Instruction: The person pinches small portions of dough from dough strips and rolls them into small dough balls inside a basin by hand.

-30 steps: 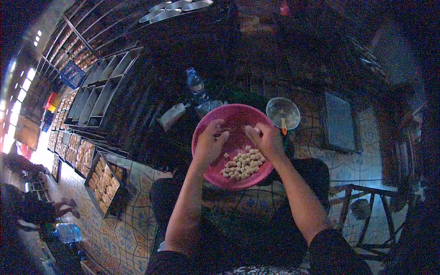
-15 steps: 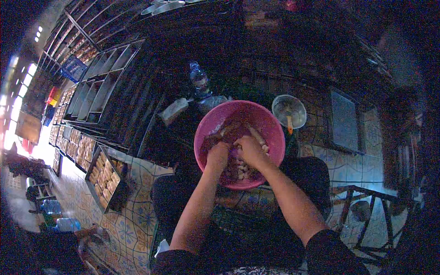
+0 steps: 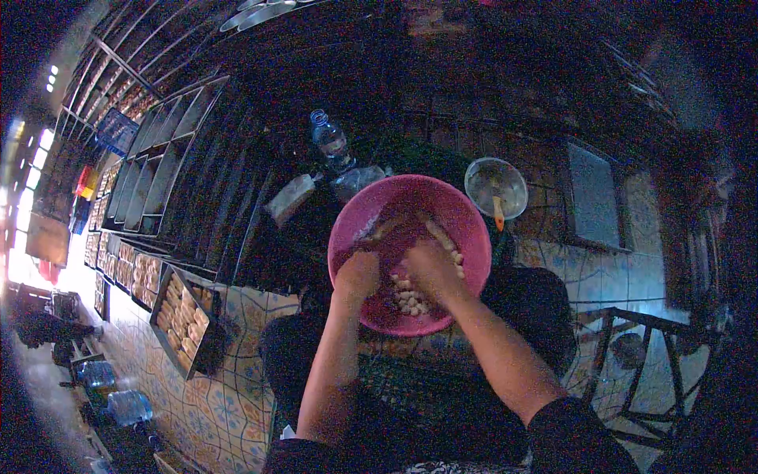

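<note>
Both hands are inside a pink basin (image 3: 466, 304) resting between the knees. My left hand (image 3: 359, 274) is curled closed over its left side; what the fingers hold, if anything, is hidden. To its right, my right hand (image 3: 430, 268) is smeared by motion, so its fingers cannot be made out. Several small pale lumps (image 3: 410, 302), which look like dough pieces, lie below the hands. A pale dough-like strip (image 3: 439, 231) lies along the basin's right inner side. Another strip (image 3: 387, 227) is dim near the far wall.
Beyond the basin stand a plastic bottle (image 3: 332, 142) and a clear bag (image 3: 294, 196). A bowl (image 3: 509, 189) with an orange-handled brush (image 3: 499, 213) is at right. A tray of bread rolls (image 3: 180, 320) is at left, a metal frame (image 3: 632, 371) at right.
My hands have moved apart, the left one to the left and slightly down. More pale lumps show between them. The camera view has shifted slightly.
</note>
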Demonstrator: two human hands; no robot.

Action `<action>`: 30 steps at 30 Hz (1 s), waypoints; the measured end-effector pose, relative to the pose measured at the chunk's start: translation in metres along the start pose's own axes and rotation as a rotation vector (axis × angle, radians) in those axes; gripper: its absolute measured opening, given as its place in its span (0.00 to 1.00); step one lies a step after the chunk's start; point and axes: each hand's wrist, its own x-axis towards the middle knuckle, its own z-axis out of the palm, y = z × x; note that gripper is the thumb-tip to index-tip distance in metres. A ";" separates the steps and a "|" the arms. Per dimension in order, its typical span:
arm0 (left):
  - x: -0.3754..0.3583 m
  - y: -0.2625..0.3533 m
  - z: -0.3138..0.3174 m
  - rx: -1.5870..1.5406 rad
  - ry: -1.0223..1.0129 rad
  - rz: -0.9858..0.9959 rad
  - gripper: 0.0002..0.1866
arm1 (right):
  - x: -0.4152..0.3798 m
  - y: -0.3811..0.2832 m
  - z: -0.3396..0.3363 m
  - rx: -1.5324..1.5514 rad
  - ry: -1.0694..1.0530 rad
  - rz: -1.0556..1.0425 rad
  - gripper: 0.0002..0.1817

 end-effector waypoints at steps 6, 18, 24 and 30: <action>-0.011 0.033 -0.029 0.071 -0.002 -0.020 0.13 | 0.006 0.034 -0.001 0.063 0.631 0.109 0.30; -0.015 0.039 -0.043 -0.006 -0.032 -0.068 0.13 | 0.019 0.034 0.004 -0.127 0.713 0.102 0.15; -0.014 0.034 -0.033 0.007 0.029 -0.002 0.16 | 0.009 0.032 -0.017 0.040 0.421 0.269 0.15; -0.021 0.047 -0.055 -0.006 -0.105 -0.088 0.18 | 0.035 0.059 0.024 0.240 0.677 0.329 0.18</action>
